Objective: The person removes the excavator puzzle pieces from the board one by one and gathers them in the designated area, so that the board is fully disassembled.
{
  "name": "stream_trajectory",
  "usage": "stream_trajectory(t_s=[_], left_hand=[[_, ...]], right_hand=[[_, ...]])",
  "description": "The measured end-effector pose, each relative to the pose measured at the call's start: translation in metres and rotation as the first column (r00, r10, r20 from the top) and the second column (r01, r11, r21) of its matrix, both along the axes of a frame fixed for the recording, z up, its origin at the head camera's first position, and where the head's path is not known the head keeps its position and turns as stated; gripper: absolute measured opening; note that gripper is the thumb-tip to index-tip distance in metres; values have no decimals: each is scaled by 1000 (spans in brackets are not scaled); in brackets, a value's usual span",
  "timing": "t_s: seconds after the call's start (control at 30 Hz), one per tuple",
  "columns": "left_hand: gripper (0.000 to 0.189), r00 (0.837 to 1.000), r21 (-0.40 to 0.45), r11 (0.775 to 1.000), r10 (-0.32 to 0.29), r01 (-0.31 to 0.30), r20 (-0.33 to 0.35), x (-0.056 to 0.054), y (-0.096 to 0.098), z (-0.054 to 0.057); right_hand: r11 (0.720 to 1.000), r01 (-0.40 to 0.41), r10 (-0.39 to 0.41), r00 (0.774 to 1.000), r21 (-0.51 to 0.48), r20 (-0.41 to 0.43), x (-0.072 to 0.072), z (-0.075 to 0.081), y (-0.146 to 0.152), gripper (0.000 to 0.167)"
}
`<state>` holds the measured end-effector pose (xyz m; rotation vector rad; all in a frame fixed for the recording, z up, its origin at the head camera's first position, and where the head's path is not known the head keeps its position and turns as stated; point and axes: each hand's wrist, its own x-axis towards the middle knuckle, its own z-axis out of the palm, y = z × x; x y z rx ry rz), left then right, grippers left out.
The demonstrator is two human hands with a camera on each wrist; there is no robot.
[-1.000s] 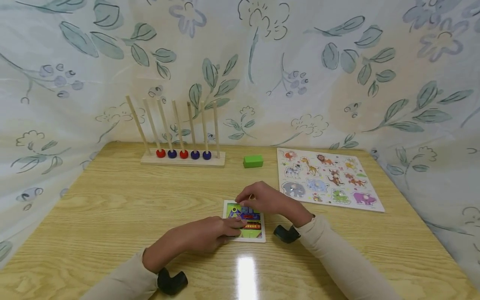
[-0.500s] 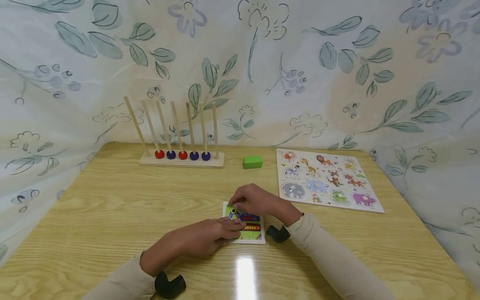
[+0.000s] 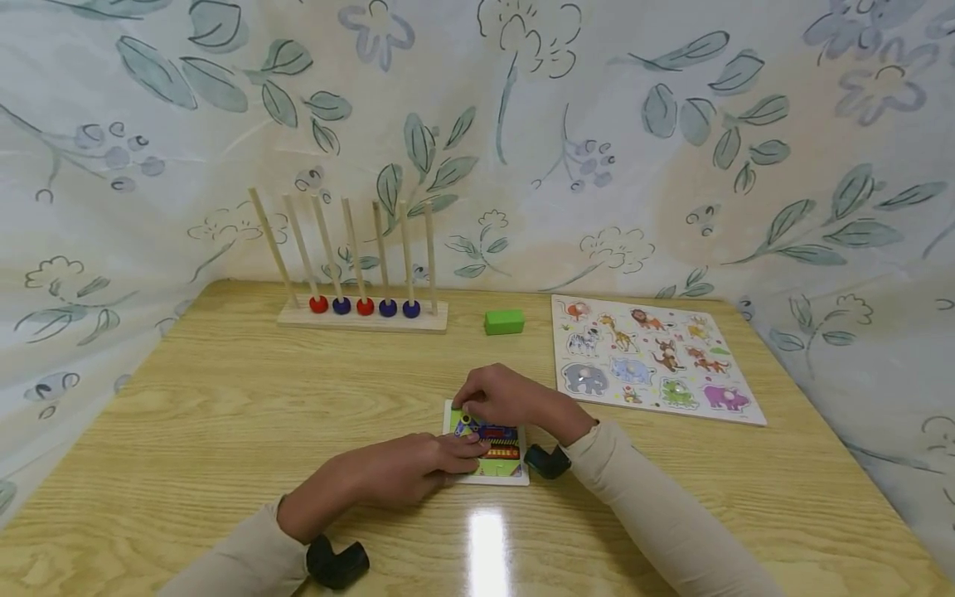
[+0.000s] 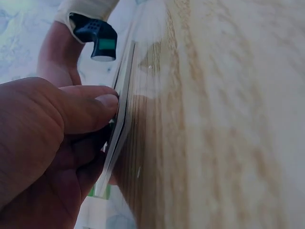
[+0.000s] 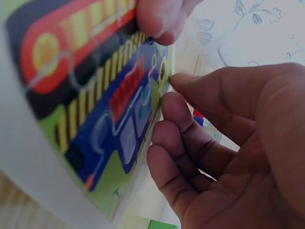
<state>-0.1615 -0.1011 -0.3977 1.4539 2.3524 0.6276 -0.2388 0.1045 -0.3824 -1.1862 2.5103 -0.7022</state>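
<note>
Stretching up from the bottom edge of the head view, a beige left sleeve (image 3: 239, 557) and a beige right sleeve (image 3: 656, 506) lead to two bare hands. A curved black wrist device (image 3: 337, 564) sits at the left cuff, and a matching right-hand device (image 3: 547, 462) lies just beside the right edge of a small jigsaw puzzle (image 3: 503, 453). The jigsaw puzzle lies flat on the wood-grain table (image 3: 186, 431), centred before the person. Framed in white, it shows a blue tracked vehicle with a black-and-yellow stripe and red-and-yellow tracks on green; curved seams cross the picture. The left hand (image 3: 403, 471) rests nearly straight fingers over the puzzle's left side, its thumb against the board's near edge. Beyond it, the right hand (image 3: 511, 396) bends over the upper left corner, its thumb and forefinger tips close together at the picture and the other fingers curled; whether it pinches a piece I cannot tell.

Farther off to the right lies an animal peg puzzle (image 3: 645, 348), with an elephant, a zebra, a giraffe and a lion among its figures. Left of it stands a green block (image 3: 504, 322). Farther left is a wooden rod stand (image 3: 366, 324) with seven upright rods, the middle five bearing red and blue beads (image 3: 341, 305). Behind everything hangs a floral cloth (image 3: 522, 232), pale with grey-green leaves.
</note>
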Motion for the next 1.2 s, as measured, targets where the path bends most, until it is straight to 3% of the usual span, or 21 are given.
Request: stream_trajectory(t_s=[0.37, 0.7, 0.97, 1.2], left_hand=[[38, 999, 6, 1000, -15, 15, 40, -2, 1, -2], [38, 999, 26, 999, -26, 26, 30, -2, 1, -1], [38, 998, 37, 999, -18, 16, 55, -2, 2, 1], [38, 998, 30, 1000, -2, 0, 68, -1, 1, -1]], right_hand=[[1000, 16, -16, 999, 19, -46, 0, -2, -2, 22], [1000, 9, -8, 997, 22, -74, 2, 1, -6, 23], [999, -5, 10, 994, 49, -113, 1, 0, -8, 26], [995, 6, 4, 995, 96, -100, 1, 1, -10, 30]])
